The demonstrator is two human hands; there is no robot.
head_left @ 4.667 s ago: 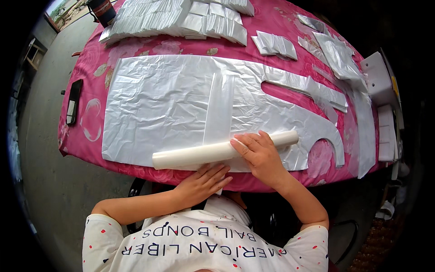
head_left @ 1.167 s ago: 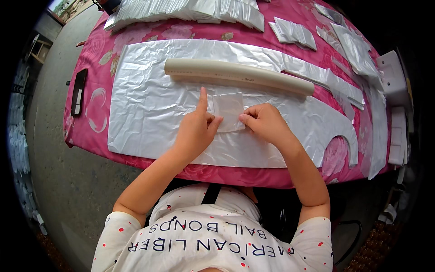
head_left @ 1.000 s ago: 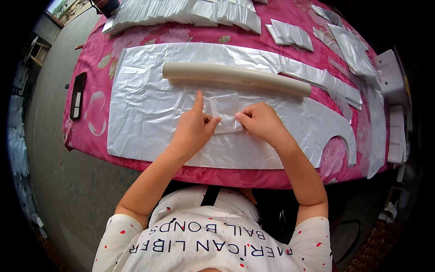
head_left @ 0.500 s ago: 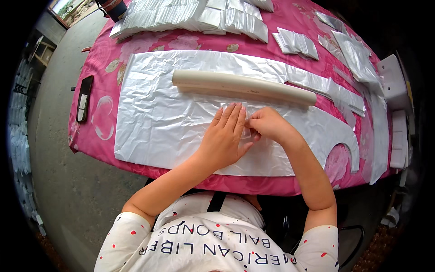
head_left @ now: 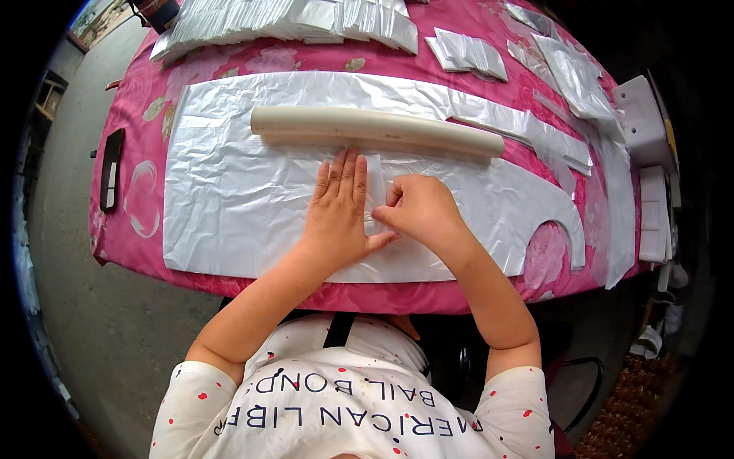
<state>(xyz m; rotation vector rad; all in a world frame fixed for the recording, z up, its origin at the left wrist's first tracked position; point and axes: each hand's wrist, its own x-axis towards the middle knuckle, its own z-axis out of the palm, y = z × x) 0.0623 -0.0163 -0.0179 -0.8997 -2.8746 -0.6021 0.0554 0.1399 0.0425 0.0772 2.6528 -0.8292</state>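
Observation:
My left hand (head_left: 339, 205) lies flat, fingers stretched and thumb out, on a large sheet of silvery-white plastic bags (head_left: 222, 199) with a rounded cutout at its right end. Under and beside its fingers is a small folded plastic bag (head_left: 374, 177), thin and translucent. To the right of it, my right hand (head_left: 422, 206) is curled, its thumb and forefinger pinched at the edge of this folded bag. What exactly sits between those fingertips is partly hidden. Just beyond both hands, a cream-coloured tube (head_left: 375, 130) rests lengthwise on the large sheet.
Pink flowered cloth (head_left: 252, 63) covers the table. Stacks of folded plastic bags (head_left: 252, 27) line the far edge, with a smaller stack (head_left: 468, 55) to their right. A dark phone (head_left: 112, 170) lies at the left edge; white containers (head_left: 644, 118) stand at the right.
The whole view has shifted, so everything appears farther left and higher. My right hand has drawn slightly rightward from my left, exposing more of the small folded bag between them.

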